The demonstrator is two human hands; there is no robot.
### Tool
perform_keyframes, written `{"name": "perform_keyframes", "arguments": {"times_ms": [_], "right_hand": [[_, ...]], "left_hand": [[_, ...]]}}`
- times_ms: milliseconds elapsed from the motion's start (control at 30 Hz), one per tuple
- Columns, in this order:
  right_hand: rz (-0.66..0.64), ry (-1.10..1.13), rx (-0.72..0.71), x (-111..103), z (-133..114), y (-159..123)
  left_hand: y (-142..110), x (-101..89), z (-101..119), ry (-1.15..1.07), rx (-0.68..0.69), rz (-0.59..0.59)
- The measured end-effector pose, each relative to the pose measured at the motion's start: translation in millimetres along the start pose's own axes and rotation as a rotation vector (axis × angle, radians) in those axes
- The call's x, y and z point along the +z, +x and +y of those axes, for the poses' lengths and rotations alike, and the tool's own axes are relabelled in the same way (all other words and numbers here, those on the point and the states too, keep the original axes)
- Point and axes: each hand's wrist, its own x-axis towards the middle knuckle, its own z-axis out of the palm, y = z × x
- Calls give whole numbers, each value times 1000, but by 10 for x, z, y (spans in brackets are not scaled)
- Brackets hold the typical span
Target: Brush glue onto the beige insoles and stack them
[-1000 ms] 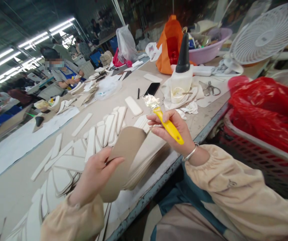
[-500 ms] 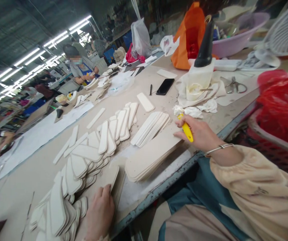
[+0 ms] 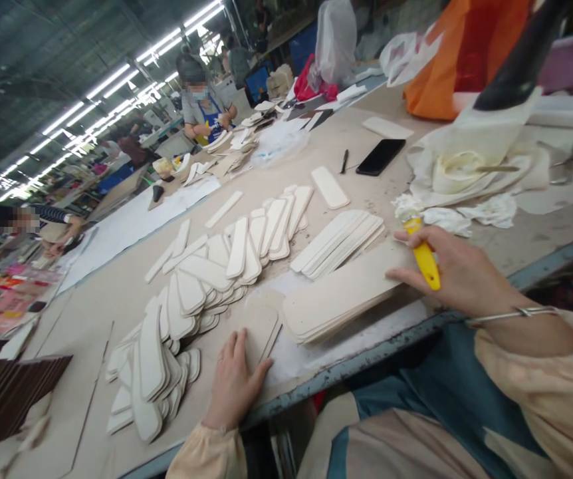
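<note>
In my right hand (image 3: 458, 269) is a yellow-handled brush (image 3: 423, 256), its bristles covered in white paste. The fingers wrap round the handle, and the hand is over the far end of a stack of long beige panels (image 3: 336, 293). My left hand (image 3: 236, 376) lies with fingers spread on a beige panel (image 3: 259, 326) near the table's front edge. Just beyond the long panels sits a pile of narrow rounded strips (image 3: 339, 243). A large heap of overlapping cream-coloured pieces (image 3: 194, 293) spreads to the left.
A tub of white paste (image 3: 458, 173) with a stick stands at right, near crumpled white tissue (image 3: 493, 209). Farther back lie a black phone (image 3: 380, 157) and an orange bag (image 3: 458, 60). Dark brown strips (image 3: 17, 399) occupy the left. Two people work across the table.
My view has swung, so things on the table appear shifted to the right. My left hand, earlier curled at a panel's edge, now has its fingers spread on the panel. The brush stays in my right hand.
</note>
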Motion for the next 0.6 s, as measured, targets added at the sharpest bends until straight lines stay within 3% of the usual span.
{"name": "perform_keyframes", "arguments": {"times_ms": [300,600], "right_hand": [[-21,29,23,101,-62,-1],[-48,26,1,131,-14,-13]], "left_hand": [[158,-147,19,-32,-104,-17],[299,-159,-74,-82,-148,-97]]}}
